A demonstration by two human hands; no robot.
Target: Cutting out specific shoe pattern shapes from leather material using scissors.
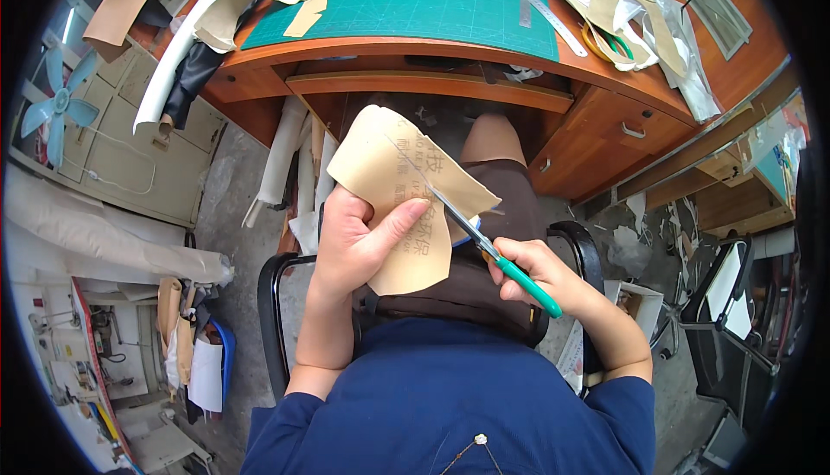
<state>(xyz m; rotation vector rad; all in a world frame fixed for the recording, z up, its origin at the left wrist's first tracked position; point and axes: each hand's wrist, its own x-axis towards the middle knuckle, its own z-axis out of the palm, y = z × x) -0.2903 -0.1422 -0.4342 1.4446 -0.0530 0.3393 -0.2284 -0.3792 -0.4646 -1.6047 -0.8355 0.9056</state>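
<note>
A tan sheet of card-like material (380, 151), printed with dark characters, is held above my lap. My left hand (367, 237) grips it at its left edge, the thumb pressed flat on its face and the fingers behind. In my right hand (540, 272) is a pair of scissors (527, 285) with green handles and metal blades. The blades point up and to the left and lie around the sheet, inside a cut that splits its right side. Below the cut, part of the sheet hangs toward my lap. A bit of blue shows behind the blades.
Ahead stands a wooden desk (605, 86) with a green cutting mat (380, 12), a steel ruler (551, 21) and paper scraps. Rolled material (177, 60) leans over its left side. A blue fan (60, 102) is at far left, a black chair (731, 319) at right. Scraps litter the floor.
</note>
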